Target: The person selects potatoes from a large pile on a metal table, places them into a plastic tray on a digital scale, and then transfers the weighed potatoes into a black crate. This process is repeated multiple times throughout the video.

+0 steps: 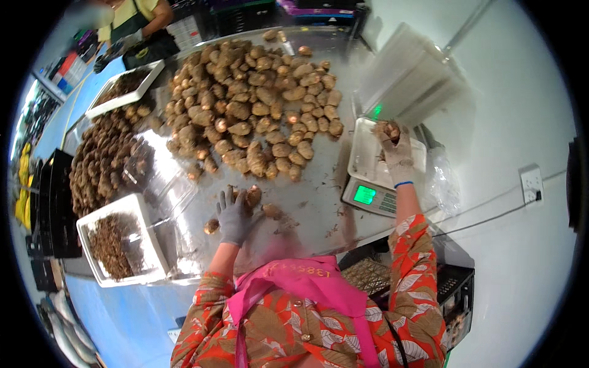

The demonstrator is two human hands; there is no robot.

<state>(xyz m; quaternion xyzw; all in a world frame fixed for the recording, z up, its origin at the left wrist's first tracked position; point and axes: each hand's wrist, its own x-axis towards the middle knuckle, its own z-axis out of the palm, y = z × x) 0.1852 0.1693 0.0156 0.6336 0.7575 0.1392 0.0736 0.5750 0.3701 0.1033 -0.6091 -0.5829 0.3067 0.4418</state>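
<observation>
My left hand [235, 219], in a grey glove, is low over the metal table with its fingers curled against a brown taro [253, 196]. Part of that taro is hidden by the fingers. Smaller taros lie on either side of this hand. On the right, my gloved right hand [399, 153] grips taro [388, 130] above a white tray [363, 156] on a digital scale [386, 201]. The fingers cover how many pieces it holds. The scale's display glows green. Beyond my hands, a large heap of taros [245, 98] spreads over the table.
A darker taro heap [104, 162] lies at the left, by white foam boxes [156, 260] holding brown debris. A clear plastic bag [443, 181] sits right of the scale. Black crates [451, 279] stand below the table edge. Another person [144, 27] works at the far left.
</observation>
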